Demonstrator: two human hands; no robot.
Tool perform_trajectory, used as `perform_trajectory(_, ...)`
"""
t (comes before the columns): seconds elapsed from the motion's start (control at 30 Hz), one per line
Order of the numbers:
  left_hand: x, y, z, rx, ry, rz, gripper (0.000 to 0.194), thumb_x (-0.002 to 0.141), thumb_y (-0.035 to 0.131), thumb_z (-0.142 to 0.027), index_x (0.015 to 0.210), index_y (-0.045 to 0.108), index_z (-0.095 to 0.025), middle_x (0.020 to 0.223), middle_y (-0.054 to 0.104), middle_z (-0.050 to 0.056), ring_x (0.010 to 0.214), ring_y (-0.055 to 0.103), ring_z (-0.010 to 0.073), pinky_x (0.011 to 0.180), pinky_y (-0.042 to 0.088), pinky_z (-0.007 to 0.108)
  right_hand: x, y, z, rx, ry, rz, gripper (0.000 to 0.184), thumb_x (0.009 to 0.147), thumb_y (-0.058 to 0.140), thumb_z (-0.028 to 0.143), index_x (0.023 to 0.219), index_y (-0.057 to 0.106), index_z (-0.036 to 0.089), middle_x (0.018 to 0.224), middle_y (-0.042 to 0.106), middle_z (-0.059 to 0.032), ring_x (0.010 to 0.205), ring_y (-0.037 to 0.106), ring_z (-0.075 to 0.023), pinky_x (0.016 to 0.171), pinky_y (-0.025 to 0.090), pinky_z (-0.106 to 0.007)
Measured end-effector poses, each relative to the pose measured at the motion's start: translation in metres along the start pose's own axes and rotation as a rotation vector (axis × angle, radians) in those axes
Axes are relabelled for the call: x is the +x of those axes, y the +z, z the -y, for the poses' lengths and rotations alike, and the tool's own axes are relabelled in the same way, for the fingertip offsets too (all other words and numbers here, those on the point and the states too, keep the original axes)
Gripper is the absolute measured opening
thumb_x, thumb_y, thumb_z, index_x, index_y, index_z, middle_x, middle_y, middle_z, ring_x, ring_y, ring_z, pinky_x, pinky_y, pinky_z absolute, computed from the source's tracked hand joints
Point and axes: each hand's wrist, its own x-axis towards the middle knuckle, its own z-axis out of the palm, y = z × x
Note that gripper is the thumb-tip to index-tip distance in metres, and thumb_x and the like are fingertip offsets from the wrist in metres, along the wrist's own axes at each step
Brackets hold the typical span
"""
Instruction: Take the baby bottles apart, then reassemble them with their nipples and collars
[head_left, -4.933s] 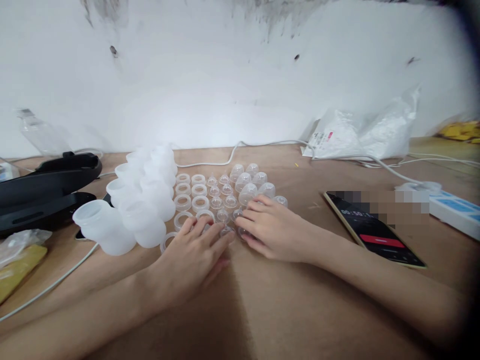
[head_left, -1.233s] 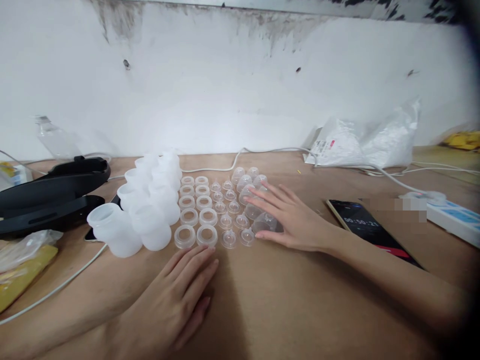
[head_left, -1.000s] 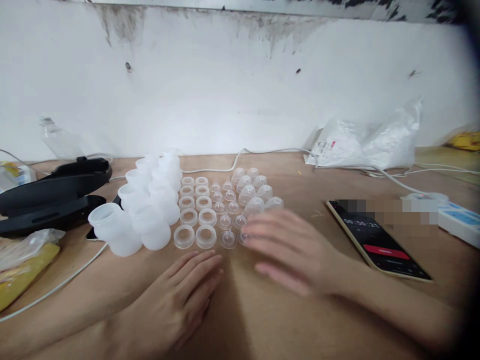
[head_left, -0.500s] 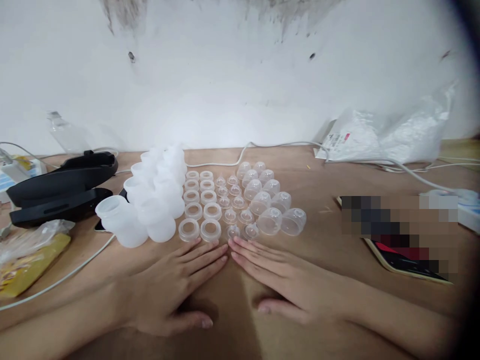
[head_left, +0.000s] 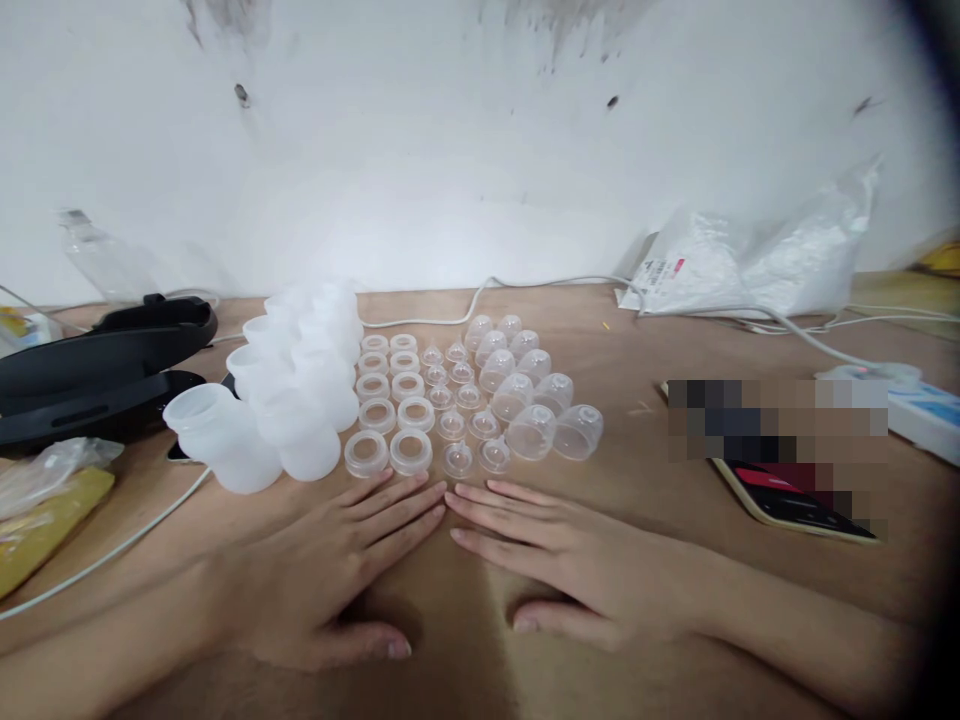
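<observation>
My left hand [head_left: 330, 560] lies flat on the brown table [head_left: 465, 640], fingers stretched and thumb apart, its fingertips just in front of the nearest translucent collar rings [head_left: 366, 472]. Opposite it, my right hand [head_left: 577, 565] also rests palm down with fingers spread. Its fingertips are just in front of the clear bottle teats [head_left: 494, 457], and the two hands nearly meet at the fingertips. Neither holds anything. Beyond them, white translucent baby bottle bodies [head_left: 240, 450] stand in rows at left, with rings and teats in the middle and clear dome caps [head_left: 578, 433] at right.
A black plastic device [head_left: 97, 370] and a yellow packet [head_left: 52, 525] lie at left; a clear bottle [head_left: 101, 260] leans by the wall. At right are a partly blurred phone [head_left: 795, 505], a power strip [head_left: 915, 415] and a white plastic bag [head_left: 697, 265]. Cables [head_left: 555, 284] cross the table.
The view has shifted slightly, moving most things a little left. My right hand's fingers are spread wider and its fingertips sit a bit farther from the teats. My left hand stays flat.
</observation>
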Motion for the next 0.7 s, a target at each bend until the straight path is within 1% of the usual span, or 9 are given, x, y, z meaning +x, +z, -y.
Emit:
perform_trajectory(0.17,-0.0002,0.0018,-0.0009,0.016,-0.03,-0.013,0.073,0.082,0.039,-0.048,0.137,0.003,-0.014,0.142,0.011,0.011,0.13,0.012,0.0242,0.106,0.014,0.044,-0.0004,0.001,0.0006,-0.035,0.005,0.013,0.055,0.087,0.037,0.039,0.133,0.027,0.011,0.141,0.016,-0.0128,0.13,0.011,-0.0191,0.106,0.017,-0.039)
perform_trajectory(0.3,0.0002,0.0022,-0.0011,0.014,-0.026,-0.014,0.073,0.082,0.041,-0.047,0.137,0.007,-0.013,0.142,0.012,0.012,0.13,0.013,0.0252,0.105,0.016,0.043,-0.0001,0.0026,0.0005,-0.017,0.0,-0.019,0.055,0.086,0.04,0.037,0.133,0.027,0.013,0.141,0.019,-0.0122,0.13,0.012,-0.0189,0.106,0.018,-0.04)
perform_trajectory(0.43,0.0007,0.0024,-0.0007,0.015,-0.017,-0.035,0.074,0.081,0.041,-0.047,0.137,0.007,-0.012,0.142,0.013,0.012,0.13,0.014,0.0257,0.105,0.016,0.044,0.0013,0.001,0.0006,0.016,-0.005,-0.056,0.055,0.085,0.043,0.036,0.133,0.028,0.014,0.14,0.022,-0.0129,0.129,0.016,-0.0201,0.105,0.02,-0.041)
perform_trajectory(0.53,0.0011,0.0024,0.0004,0.014,-0.02,-0.033,0.074,0.081,0.042,-0.047,0.137,0.009,-0.012,0.141,0.015,0.013,0.129,0.016,0.026,0.104,0.018,0.044,0.0013,-0.0002,0.0003,0.0,-0.001,-0.038,0.054,0.085,0.041,0.036,0.133,0.029,0.012,0.14,0.022,-0.0138,0.13,0.016,-0.0203,0.105,0.02,-0.041)
perform_trajectory(0.6,0.0005,0.0028,0.0011,0.02,-0.014,-0.059,0.073,0.08,0.043,-0.047,0.136,0.011,-0.013,0.141,0.018,0.013,0.129,0.018,0.0259,0.104,0.02,0.043,0.0001,0.0012,-0.0006,-0.013,-0.013,-0.037,0.055,0.085,0.041,0.037,0.133,0.029,0.013,0.14,0.023,-0.0133,0.13,0.017,-0.02,0.105,0.021,-0.041)
perform_trajectory(0.67,-0.0008,0.0039,0.0009,0.048,0.003,-0.096,0.073,0.08,0.044,-0.047,0.136,0.014,-0.012,0.14,0.022,0.013,0.128,0.022,0.0256,0.103,0.022,0.043,-0.0017,0.0047,-0.0016,-0.035,-0.025,-0.091,0.054,0.084,0.043,0.037,0.132,0.031,0.016,0.139,0.027,-0.0127,0.129,0.021,-0.0209,0.103,0.025,-0.041)
perform_trajectory(0.7,-0.0013,0.0048,0.0004,0.072,0.012,-0.124,0.072,0.079,0.045,-0.046,0.135,0.017,-0.011,0.139,0.025,0.013,0.127,0.024,0.0253,0.103,0.024,0.042,-0.0023,0.0069,-0.0017,-0.053,-0.014,-0.157,0.052,0.083,0.045,0.036,0.13,0.035,0.016,0.137,0.032,-0.0131,0.127,0.026,-0.0217,0.101,0.028,-0.041)
